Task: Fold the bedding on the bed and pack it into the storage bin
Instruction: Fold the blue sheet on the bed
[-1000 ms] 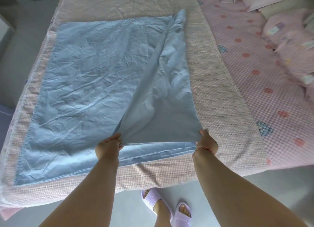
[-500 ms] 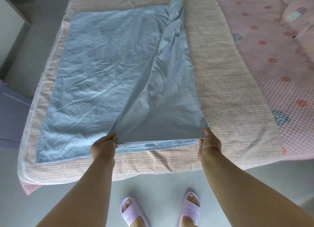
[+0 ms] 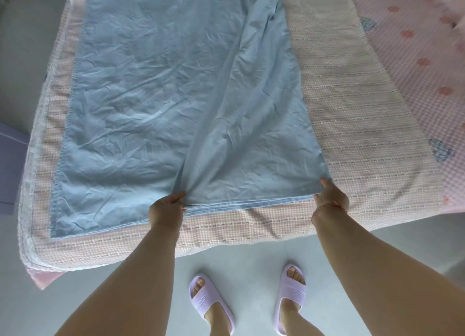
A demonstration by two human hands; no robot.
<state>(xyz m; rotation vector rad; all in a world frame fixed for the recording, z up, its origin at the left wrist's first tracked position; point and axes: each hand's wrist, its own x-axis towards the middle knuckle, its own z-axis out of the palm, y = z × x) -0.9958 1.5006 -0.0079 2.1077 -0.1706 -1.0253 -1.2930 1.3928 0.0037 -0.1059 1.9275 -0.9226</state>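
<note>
both the left hand (image 3: 166, 206) and right hand (image 3: 332, 197) pinch the blue sheet's (image 3: 156, 84) folded near edge, whose loose far end beyond them could bunch or skew if tugged unevenly.

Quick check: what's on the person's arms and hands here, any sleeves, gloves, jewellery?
No sleeves or gloves show: both forearms are bare to the frame edge. The left hand wears nothing. The right hand has a thin red string bracelet at the wrist. No rings or watch visible.

Blue sheet (image 3: 156, 89) far end cut off by top edge.
</note>
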